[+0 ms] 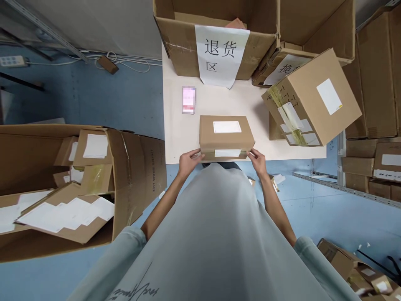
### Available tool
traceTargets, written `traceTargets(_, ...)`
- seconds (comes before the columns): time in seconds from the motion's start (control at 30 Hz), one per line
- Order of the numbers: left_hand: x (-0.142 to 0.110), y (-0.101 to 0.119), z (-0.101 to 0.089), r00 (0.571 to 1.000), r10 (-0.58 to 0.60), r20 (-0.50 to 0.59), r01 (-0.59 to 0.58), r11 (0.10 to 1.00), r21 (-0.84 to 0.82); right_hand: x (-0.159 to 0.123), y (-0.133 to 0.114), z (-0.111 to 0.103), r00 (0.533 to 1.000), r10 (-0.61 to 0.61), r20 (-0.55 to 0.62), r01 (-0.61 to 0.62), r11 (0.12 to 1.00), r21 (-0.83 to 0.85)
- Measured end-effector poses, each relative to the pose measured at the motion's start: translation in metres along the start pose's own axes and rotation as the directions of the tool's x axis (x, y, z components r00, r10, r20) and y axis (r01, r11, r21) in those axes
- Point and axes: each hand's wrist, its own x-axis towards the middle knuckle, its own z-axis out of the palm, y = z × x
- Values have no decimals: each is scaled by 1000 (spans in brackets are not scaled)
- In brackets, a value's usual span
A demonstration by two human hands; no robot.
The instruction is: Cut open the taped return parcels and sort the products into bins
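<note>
A closed brown cardboard box sits at the front edge of the white table, right in front of me. It bears one white label on its top and another on its near side. My left hand grips the box at its lower left corner, fingers against the cardboard. At the lower right corner, my right hand grips it the same way, thumb and fingers closed on the edge. A phone with a blurred, pinkish screen lies on the table beyond the box, to the left.
An open carton with a Chinese sign stands at the table's back, a second open carton beside it. A large taped box rests tilted at right. On the left, a big carton holds several parcels. Shelved boxes stand far right.
</note>
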Motion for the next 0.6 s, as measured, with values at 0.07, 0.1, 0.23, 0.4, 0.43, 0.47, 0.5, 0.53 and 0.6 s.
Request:
traceTargets(0.07,10,23,-4,995,93,-39,-92,996,14,18,-16,-5,995,-80,-62,79,997,-18)
traceTargets(0.1,16,33,-6,989,135,-53,-134,990,33,28,-23,-7,991,-107,-76,104,994,-42)
traceTargets(0.23,34,58,-4,983,168,-75,-159,980,117,56,-32,-6,993,-95,-65,82,982,-172)
traceTargets(0.4,33,53,6,987,137,-83,-131,988,76,59,-17,0,994,-65,-92,48,984,-174)
traceTargets(0.43,31,52,8,985,148,-88,-142,987,72,58,-14,0,993,-63,-97,46,985,-168)
traceTargets(0.47,30,51,9,981,166,-102,-159,984,77,57,-12,0,993,-58,-99,42,986,-163)
traceTargets(0.5,28,51,10,974,189,-121,-179,980,89,56,-10,0,994,-50,-98,35,987,-154)
traceTargets(0.53,26,53,12,967,210,-144,-197,975,101,56,-8,-1,995,-40,-94,27,990,-142)
traceTargets(0.6,20,61,16,955,236,-181,-220,970,106,59,-4,-5,996,-20,-86,10,994,-111)
